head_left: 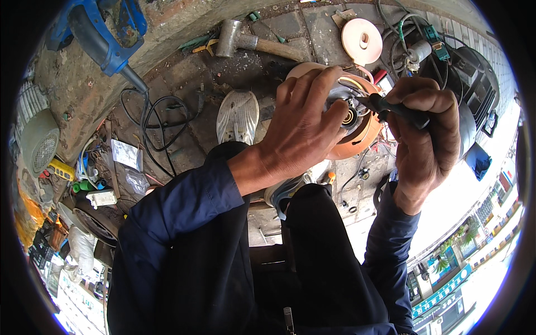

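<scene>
My left hand [304, 131] grips an orange round appliance housing [363, 137] with wires and a metal hub showing inside, held above my knees. My right hand [427, 137] is closed around the black handle of a screwdriver [396, 110], whose tip points left into the hub at the housing's centre. The fingers of my left hand cover the housing's upper left part. Both forearms wear dark blue sleeves.
On the paved ground lie a hammer [251, 42], a cream round cover [362, 39], a blue power tool [103, 39] with a black cord [156, 120], a black fan motor casing [474, 84] with wires, and small parts at left. My white shoe [238, 114] rests below the hammer.
</scene>
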`<state>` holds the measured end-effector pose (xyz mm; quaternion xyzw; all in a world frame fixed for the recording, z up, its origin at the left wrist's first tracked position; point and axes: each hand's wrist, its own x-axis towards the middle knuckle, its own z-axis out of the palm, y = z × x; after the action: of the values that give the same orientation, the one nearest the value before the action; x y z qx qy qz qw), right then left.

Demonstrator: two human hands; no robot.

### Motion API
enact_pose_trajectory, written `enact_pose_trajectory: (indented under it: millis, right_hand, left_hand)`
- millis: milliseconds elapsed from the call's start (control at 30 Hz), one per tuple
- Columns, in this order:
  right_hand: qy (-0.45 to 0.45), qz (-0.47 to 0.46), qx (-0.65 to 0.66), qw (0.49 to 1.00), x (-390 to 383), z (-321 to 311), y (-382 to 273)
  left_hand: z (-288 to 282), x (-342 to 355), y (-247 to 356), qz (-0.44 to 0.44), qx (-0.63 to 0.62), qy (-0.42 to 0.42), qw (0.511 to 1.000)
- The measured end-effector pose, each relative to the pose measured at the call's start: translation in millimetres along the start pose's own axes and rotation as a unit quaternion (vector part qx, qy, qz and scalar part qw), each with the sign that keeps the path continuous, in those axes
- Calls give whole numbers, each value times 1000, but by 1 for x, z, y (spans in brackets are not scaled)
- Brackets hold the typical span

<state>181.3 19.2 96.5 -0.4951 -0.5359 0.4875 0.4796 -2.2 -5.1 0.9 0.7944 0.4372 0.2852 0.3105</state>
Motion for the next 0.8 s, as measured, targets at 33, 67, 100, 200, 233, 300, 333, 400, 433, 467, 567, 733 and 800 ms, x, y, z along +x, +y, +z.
enact_pose_trajectory:
  millis: [33,67,100,200,233,300,333,400,433,467,567,733,800]
  right_hand:
    - [2,0,2,1000,0,0,-1]
    - [4,0,2,1000,-1,1,-2]
    - [4,-8,-2,1000,-1,1,-3]
    - [-5,-3,2,1000,0,1,-3]
    - [-10,-3,1,1000,0,1,-2]
    - [-17,-4,0,1000,1,1,0]
    - [-18,-4,0,1000,1,0,1]
    - [-15,-6,2,1000,1,0,2]
    - [-16,-5,-1,1000,0,0,2]
    - [-18,-5,-4,1000,0,0,2]
    - [-18,-6,-13,1000,1,0,1]
    - [-7,-8,-9,1000,0,1,-2]
    - [-8,-1,-14,1000,0,2,-2]
  left_hand:
    - [0,0,0,0,1,0,1000]
    - [0,0,0,0,1,0,1000]
    - [0,0,0,0,2,0,1000]
    - [1,-1,0,0,6,1,1000]
    - [1,-1,0,0,7,0,1000]
    - [1,-1,0,0,9,0,1000]
    - [1,-1,0,1,10,1,1000]
    - [1,-2,0,1,11,0,1000]
    - [1,-2,0,0,10,-1,1000]
    - [1,-2,0,0,10,-2,1000]
    - [0,-1,0,1,9,-4,1000]
    - [0,0,0,-2,9,-5,1000]
    - [0,0,1,-2,9,-4,1000]
